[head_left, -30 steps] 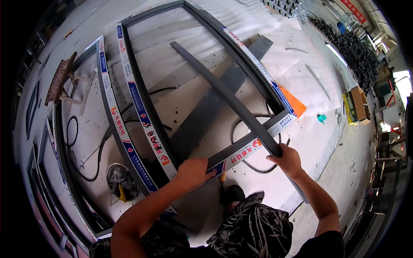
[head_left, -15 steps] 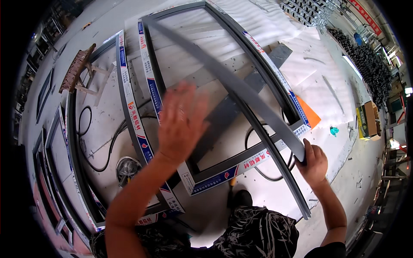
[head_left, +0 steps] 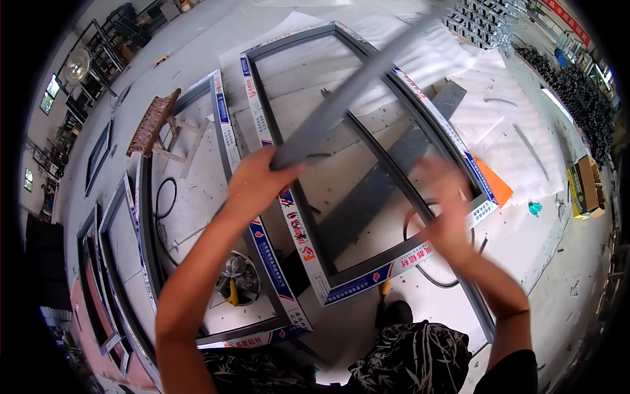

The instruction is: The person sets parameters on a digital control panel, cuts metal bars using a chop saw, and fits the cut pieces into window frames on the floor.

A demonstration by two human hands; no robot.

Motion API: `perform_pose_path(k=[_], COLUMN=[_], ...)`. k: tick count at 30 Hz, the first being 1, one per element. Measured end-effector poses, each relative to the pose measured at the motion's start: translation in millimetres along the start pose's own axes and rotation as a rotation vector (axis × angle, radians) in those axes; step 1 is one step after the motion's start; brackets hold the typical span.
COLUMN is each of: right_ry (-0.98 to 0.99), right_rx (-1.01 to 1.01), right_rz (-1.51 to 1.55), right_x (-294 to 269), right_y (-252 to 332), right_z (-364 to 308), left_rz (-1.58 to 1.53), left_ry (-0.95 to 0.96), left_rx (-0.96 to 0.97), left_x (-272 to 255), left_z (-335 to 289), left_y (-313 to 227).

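My left hand [head_left: 254,178] is closed around the near end of a flat grey metal strip [head_left: 354,92]. The strip slants up to the far right above a large dark window frame [head_left: 357,281] with printed film on its faces. A thinner dark profile [head_left: 387,157] lies lengthwise across that frame and runs out past its near rail. Over the frame's near right corner, beside this profile, is my right hand [head_left: 451,213]. It is smeared by motion, so its fingers do not show clearly.
More frames [head_left: 269,262] lie to the left, with a small bench [head_left: 155,123] beyond. A bucket with a yellow-handled tool [head_left: 233,292] stands inside the nearer one. An orange sheet [head_left: 493,182] and an open carton [head_left: 586,187] are on the right.
The strip has passed from my right hand to my left and swung round to point far right. My right hand has let go and moved left. The view has shifted slightly.
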State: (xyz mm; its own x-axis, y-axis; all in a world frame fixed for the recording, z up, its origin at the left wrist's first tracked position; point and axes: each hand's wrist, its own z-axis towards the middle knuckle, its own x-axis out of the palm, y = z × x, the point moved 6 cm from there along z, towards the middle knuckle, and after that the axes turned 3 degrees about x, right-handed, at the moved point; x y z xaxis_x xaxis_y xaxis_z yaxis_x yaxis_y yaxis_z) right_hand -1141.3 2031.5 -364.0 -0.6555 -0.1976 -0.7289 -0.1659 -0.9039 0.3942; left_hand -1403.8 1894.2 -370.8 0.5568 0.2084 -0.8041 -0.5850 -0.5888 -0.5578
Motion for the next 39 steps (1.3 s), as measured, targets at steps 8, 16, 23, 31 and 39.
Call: perform_pose_path(k=[8,16,23,31,39], right_ry=[0.557,0.348,0.425,0.464,0.461], right_rx=[0.737,0.817,0.893,0.897,0.846], right_rz=[1.271,0.906,0.987,1.051,1.062], right_x=[157,182,220,230,259], right_y=[117,42,4,2,-9], right_z=[-87,-92,-82,-58,-54], left_rz=[-0.571,-0.457,-0.683,-0.669,-0.673], left_ry=[-0.436,-0.322,-0.202,-0.131,-0.196], left_rx=[0.037,-0.139,-0.182,-0.269,-0.254], left_x=[51,113,147,141,142], left_z=[64,88,77,96,109], left_y=[25,75,91,108,128])
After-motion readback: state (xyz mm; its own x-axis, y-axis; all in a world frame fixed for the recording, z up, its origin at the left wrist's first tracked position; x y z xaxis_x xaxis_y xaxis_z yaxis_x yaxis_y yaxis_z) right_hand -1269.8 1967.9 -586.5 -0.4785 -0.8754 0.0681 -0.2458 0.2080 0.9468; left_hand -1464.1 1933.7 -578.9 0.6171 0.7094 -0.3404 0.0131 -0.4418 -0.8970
